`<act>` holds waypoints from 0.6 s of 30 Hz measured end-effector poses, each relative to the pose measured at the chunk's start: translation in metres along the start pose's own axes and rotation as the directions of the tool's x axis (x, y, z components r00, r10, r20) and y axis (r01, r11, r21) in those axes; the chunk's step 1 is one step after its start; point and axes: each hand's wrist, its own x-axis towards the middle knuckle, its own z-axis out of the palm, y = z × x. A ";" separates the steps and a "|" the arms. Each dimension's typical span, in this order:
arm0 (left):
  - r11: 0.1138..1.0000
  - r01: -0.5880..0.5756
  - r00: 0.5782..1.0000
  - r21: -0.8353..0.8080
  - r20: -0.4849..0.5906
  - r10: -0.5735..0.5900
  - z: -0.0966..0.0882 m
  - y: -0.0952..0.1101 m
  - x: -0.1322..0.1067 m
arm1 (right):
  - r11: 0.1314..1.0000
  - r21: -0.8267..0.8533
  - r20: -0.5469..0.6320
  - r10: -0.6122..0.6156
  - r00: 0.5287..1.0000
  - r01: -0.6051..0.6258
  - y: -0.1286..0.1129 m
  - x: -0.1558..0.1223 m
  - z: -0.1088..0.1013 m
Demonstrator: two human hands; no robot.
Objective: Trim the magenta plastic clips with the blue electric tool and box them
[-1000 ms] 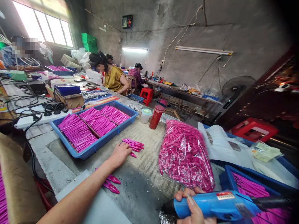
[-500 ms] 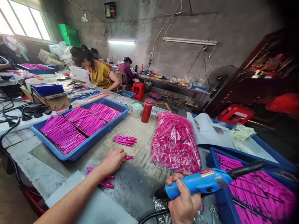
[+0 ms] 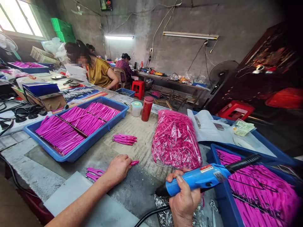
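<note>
My left hand lies low over the table with its fingers closed on a slim magenta piece; only the piece's glossy pointed end sticks out past the fingertips. In my right hand is a blue electric screwdriver, held nearly level, its black nose toward the left and a cord running from it. A small bundle of similar magenta pieces lies just beyond my left hand. More magenta pieces lie beside my left forearm, which hides part of them.
A blue tray of magenta pieces stands left, another blue tray right. Between them are a stuffed clear bag, a red bottle and a lidded cup. Scissors lie near the right tray. Two co-workers sit farther back.
My left hand has shifted slightly right and nearer with the piece, and its forearm now covers the glossy ends lying beside it. The view has moved a little; the screwdriver stays in my right hand.
</note>
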 end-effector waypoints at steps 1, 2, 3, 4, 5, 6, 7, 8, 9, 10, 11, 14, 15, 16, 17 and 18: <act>1.000 0.004 1.000 -0.002 -0.003 -0.004 0.001 0.000 0.000 | 1.000 0.000 0.003 -0.002 1.000 0.002 0.000 0.000 0.000; 1.000 0.008 1.000 -0.008 -0.006 -0.008 0.002 0.001 0.000 | 1.000 -0.002 0.005 -0.005 1.000 0.005 0.000 0.000 0.000; 1.000 0.015 1.000 -0.021 -0.008 -0.015 0.003 0.001 0.001 | 1.000 -0.004 0.007 -0.009 1.000 0.009 0.000 0.000 0.000; 0.999 0.023 1.000 -0.037 -0.007 -0.023 0.004 0.001 0.001 | 1.000 -0.007 0.005 -0.012 1.000 0.012 0.000 0.001 0.000; 0.998 0.034 0.999 -0.056 -0.003 -0.035 0.004 0.001 0.001 | 1.000 -0.008 0.001 -0.012 1.000 0.012 0.000 0.001 0.001; 0.996 0.046 0.999 -0.075 0.004 -0.046 0.003 0.001 0.002 | 1.000 -0.008 -0.004 -0.009 1.000 0.009 0.000 0.001 0.001; 0.994 0.056 0.998 -0.093 0.011 -0.055 0.003 0.001 0.003 | 1.000 -0.007 -0.011 -0.005 1.000 0.005 0.000 0.001 0.001; 0.992 0.066 0.998 -0.108 0.019 -0.064 0.003 0.001 0.004 | 1.000 -0.008 -0.015 -0.001 1.000 0.000 0.000 0.001 0.001; 0.990 0.075 0.997 -0.120 0.025 -0.073 0.002 0.001 0.005 | 1.000 -0.009 -0.015 0.002 1.000 -0.002 0.001 0.001 0.001; 0.988 0.083 0.996 -0.132 0.030 -0.080 0.002 0.001 0.006 | 1.000 -0.011 -0.012 0.003 1.000 -0.003 0.001 0.001 0.001; 0.986 0.090 0.996 -0.142 0.032 -0.086 0.002 0.001 0.007 | 1.000 -0.013 -0.009 0.003 1.000 -0.003 0.001 0.001 0.001; 0.979 0.102 0.995 -0.176 0.038 -0.097 0.004 -0.001 0.009 | 1.000 -0.006 -0.006 -0.001 1.000 0.001 0.003 0.001 -0.001; 0.977 0.106 0.994 -0.185 0.035 -0.102 0.005 -0.001 0.010 | 1.000 -0.002 -0.008 -0.002 1.000 0.002 0.003 0.001 -0.002; 0.976 0.108 0.994 -0.191 0.034 -0.103 0.005 -0.001 0.010 | 1.000 0.002 -0.008 -0.001 1.000 0.001 0.004 0.001 -0.002; 0.975 0.109 0.994 -0.194 0.034 -0.104 0.006 -0.001 0.011 | 1.000 0.004 -0.008 -0.004 1.000 0.004 0.004 0.001 -0.002; 0.974 0.111 0.994 -0.196 0.036 -0.106 0.006 -0.002 0.011 | 1.000 0.002 -0.006 -0.005 1.000 0.005 0.004 0.001 -0.002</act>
